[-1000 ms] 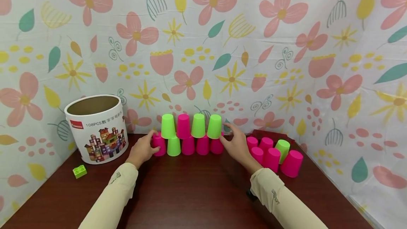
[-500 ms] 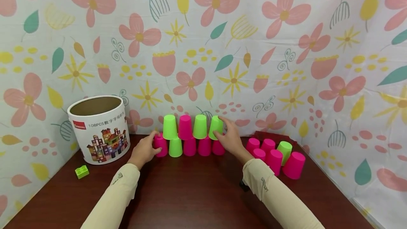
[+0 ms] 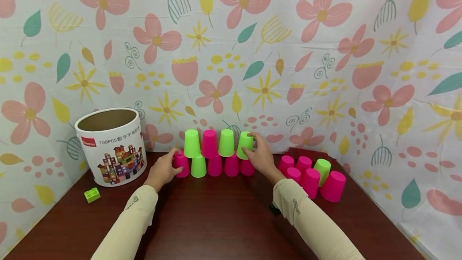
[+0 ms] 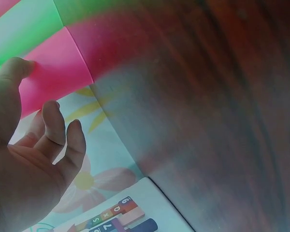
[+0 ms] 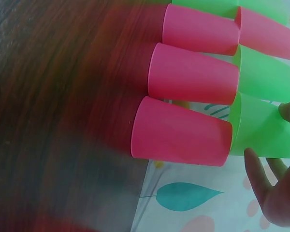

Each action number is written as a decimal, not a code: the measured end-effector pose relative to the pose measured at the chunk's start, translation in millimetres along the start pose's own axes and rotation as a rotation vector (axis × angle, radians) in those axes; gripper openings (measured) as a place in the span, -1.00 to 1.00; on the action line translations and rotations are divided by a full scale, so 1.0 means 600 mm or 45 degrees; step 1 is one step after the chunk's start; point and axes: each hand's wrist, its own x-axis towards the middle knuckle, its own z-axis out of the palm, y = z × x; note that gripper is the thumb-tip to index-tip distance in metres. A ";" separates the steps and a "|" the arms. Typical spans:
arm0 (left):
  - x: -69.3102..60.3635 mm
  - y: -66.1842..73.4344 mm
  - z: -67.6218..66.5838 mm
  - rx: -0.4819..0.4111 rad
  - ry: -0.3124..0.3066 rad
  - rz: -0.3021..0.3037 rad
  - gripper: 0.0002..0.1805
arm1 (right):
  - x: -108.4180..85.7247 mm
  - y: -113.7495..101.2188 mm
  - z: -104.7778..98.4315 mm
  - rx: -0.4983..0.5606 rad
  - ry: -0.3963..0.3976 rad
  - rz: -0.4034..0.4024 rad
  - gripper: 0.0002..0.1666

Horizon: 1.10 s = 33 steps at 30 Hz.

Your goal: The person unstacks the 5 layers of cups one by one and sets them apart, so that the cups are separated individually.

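Upside-down cups stand in two rows at the back of the table. My left hand (image 3: 163,170) is at the left end of the lower row, its thumb against the front of the end pink cup (image 4: 53,72) and its fingers around the far side. At the right end of the upper row, my right hand (image 3: 262,156) holds a green cup (image 3: 245,144) between thumb and fingers. That cup rests over the end pink cup (image 5: 183,133) of the lower row. Beside it are another green cup (image 3: 226,143), a pink cup (image 3: 209,143) and a leftmost green cup (image 3: 192,143).
Several more upside-down cups, pink (image 3: 333,186) and green (image 3: 322,171), stand at the right. A large white tub (image 3: 115,147) is at the back left, with a green toy brick (image 3: 92,195) before it. Floral cloth (image 3: 231,51) hangs behind the dark wooden table (image 3: 213,220).
My right hand has moved left from just beside the end green cup and taken hold of it. The left hand has kept its place at the pink cup.
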 end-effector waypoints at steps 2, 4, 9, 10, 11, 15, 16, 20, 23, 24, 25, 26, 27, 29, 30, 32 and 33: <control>0.002 0.000 0.001 -0.002 0.000 0.001 -0.38 | -0.002 0.000 -0.001 -0.015 0.014 0.013 -0.41; 0.003 0.000 0.001 0.000 0.003 0.002 -0.37 | -0.006 0.000 -0.006 -0.032 0.031 0.012 -0.41; 0.003 0.004 0.000 -0.006 0.001 0.016 -0.37 | -0.030 0.001 -0.027 -0.054 0.077 -0.030 -0.38; 0.003 0.005 -0.001 -0.005 0.002 0.020 -0.37 | -0.035 0.001 -0.031 -0.054 0.082 -0.045 -0.39; 0.002 0.006 -0.002 -0.005 0.002 0.021 -0.37 | -0.042 0.001 -0.036 -0.047 0.084 -0.059 -0.38; 0.001 0.008 -0.004 -0.002 0.004 0.023 -0.38 | -0.071 -0.002 -0.055 -0.027 0.085 -0.088 -0.37; 0.000 0.008 -0.004 -0.002 0.004 0.021 -0.38 | -0.078 -0.002 -0.061 -0.024 0.082 -0.094 -0.37; 0.000 0.006 -0.003 0.002 0.004 0.017 -0.37 | -0.106 -0.004 -0.083 -0.061 0.052 -0.093 -0.36; 0.001 0.005 -0.003 0.001 0.003 0.016 -0.37 | -0.126 -0.007 -0.103 -0.103 0.021 -0.075 -0.36; 0.001 0.005 -0.003 -0.001 0.002 0.021 -0.37 | -0.133 -0.007 -0.110 -0.116 0.010 -0.065 -0.36; 0.001 0.005 -0.003 -0.002 0.001 0.021 -0.37 | -0.139 -0.007 -0.117 -0.129 -0.004 -0.056 -0.36; 0.002 0.005 -0.002 -0.003 0.001 0.023 -0.37 | -0.146 -0.008 -0.124 -0.137 -0.020 -0.049 -0.37; 0.002 0.004 -0.002 -0.004 0.001 0.025 -0.37 | -0.152 -0.007 -0.131 -0.143 -0.038 -0.047 -0.37; 0.000 0.003 -0.003 -0.003 -0.001 0.031 -0.37 | -0.166 -0.005 -0.145 -0.158 -0.072 -0.047 -0.37; -0.001 0.002 -0.003 -0.003 -0.001 0.028 -0.36 | -0.172 -0.004 -0.152 -0.159 -0.087 -0.047 -0.38; -0.002 0.002 -0.004 -0.004 -0.003 0.030 -0.36 | -0.185 0.001 -0.166 -0.170 -0.114 -0.049 -0.38; -0.003 0.003 -0.004 -0.006 -0.004 0.031 -0.36 | -0.192 0.004 -0.173 -0.180 -0.123 -0.051 -0.38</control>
